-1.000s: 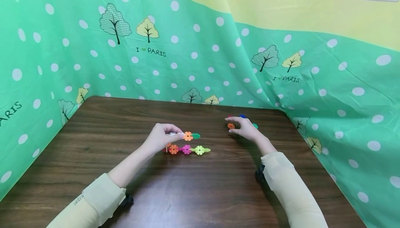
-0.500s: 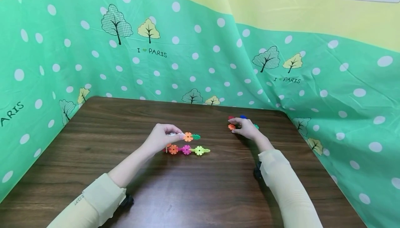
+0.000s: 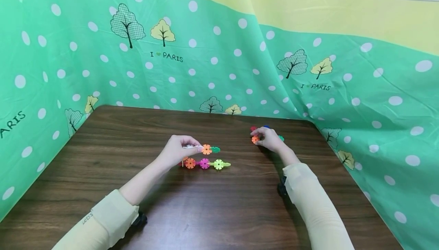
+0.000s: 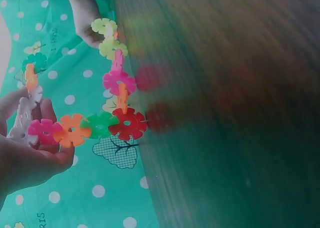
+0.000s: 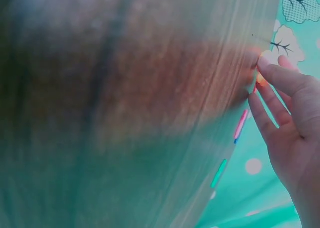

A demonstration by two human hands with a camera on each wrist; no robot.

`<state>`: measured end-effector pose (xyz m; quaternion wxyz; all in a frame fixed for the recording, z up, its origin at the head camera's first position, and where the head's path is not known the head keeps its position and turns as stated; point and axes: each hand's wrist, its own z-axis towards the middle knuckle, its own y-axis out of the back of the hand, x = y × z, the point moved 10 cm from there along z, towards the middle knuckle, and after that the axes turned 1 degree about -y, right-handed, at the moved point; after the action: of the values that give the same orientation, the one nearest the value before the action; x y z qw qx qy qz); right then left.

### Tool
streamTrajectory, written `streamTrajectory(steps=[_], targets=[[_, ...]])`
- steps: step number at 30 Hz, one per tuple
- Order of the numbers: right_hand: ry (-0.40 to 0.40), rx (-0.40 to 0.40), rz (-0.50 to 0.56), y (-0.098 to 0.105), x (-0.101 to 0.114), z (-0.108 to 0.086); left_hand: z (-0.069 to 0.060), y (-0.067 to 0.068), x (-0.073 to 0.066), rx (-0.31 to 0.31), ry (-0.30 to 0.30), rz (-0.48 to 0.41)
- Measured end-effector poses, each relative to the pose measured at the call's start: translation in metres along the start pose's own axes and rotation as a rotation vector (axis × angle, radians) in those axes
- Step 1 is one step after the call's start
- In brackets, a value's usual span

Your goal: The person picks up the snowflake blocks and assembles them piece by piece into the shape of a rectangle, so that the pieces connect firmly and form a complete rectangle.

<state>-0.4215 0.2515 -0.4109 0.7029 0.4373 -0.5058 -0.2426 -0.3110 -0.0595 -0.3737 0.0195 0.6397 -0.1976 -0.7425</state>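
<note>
My left hand (image 3: 173, 151) grips a chain of interlocking plastic flower discs by its white pieces, above the table. In the left wrist view, the chain bends through a pink disc (image 4: 46, 131), an orange disc (image 4: 72, 130), a green disc (image 4: 99, 125) and a red disc (image 4: 128, 124) to yellow-green discs (image 4: 113, 47); its other end carries a dark green disc (image 4: 35, 61). At the back right, my right hand (image 3: 272, 141) pinches a loose orange flower disc (image 3: 255, 139) at the table surface, its lower part partly hidden by the thumb.
A red disc (image 3: 253, 128), a blue disc (image 3: 266, 127) and a green disc (image 3: 281, 138) lie around the right hand on the brown wooden table (image 3: 219, 212). A green and yellow printed cloth (image 3: 192, 59) hangs behind the table and along its sides.
My right hand's fingers have closed in around the loose orange disc, which has shifted slightly right. The left hand and its chain have stayed in place.
</note>
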Motion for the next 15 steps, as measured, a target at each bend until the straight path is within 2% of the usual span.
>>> streamTrajectory(steps=[15], targets=[[0.016, -0.023, 0.001, 0.004, 0.014, -0.001, 0.002, 0.003, 0.003, -0.015, 0.011, 0.002]])
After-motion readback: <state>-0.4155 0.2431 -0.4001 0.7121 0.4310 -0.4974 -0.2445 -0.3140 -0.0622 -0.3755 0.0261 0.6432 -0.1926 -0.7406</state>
